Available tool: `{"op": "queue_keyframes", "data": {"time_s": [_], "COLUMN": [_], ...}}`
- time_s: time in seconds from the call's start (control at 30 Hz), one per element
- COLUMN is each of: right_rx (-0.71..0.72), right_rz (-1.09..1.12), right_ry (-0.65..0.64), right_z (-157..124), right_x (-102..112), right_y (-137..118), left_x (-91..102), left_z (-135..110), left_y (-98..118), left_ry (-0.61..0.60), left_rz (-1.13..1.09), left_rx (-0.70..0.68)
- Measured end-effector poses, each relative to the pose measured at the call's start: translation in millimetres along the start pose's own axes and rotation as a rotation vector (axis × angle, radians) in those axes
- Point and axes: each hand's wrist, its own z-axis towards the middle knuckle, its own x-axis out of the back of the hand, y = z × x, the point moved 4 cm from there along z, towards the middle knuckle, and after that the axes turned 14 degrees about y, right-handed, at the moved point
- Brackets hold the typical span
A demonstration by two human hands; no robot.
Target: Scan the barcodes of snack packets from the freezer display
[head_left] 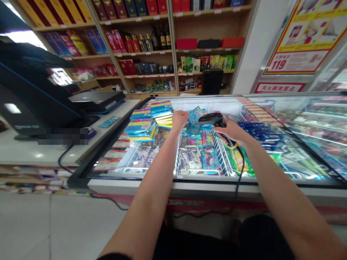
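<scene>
My right fingers [220, 130] wrap the handle of a black scanner [211, 118]; my left fingers [185, 114] pinch a blue packet [195, 115] by its edge, just beside the scanner's head. Packet held above a wire basket [221, 156] in the freezer [189, 185]. Blue-and-yellow packs [139, 124] stacked to the left. Beyond the freezer, wooden shelves [188, 13] hold boxes [187, 43] and bottles [162, 38].

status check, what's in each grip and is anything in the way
Left grip pinching blue packet. Right grip around black handheld scanner, its head near the packet. Black cable hanging across freezer front, below both.
</scene>
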Motion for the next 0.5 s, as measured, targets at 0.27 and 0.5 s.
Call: {"op": "queue_keyframes", "data": {"time_s": [0.27,0.5], "right_rx": [-0.003,-0.045], "right_rz": [0.007,0.071], "right_ry": [0.000,0.052], "right_z": [-0.1,1.7], "right_x": [1.1,6.2], "right_y": [-1.7,-0.8], "left_x": [-2.3,-2.3], "left_z": [3.8,-0.1], "left_y": [-3.3,-0.1], "left_ry": [-0.003,-0.020], "left_rz": [0.001,-0.004], "left_rx": [-0.025,0.000]}}
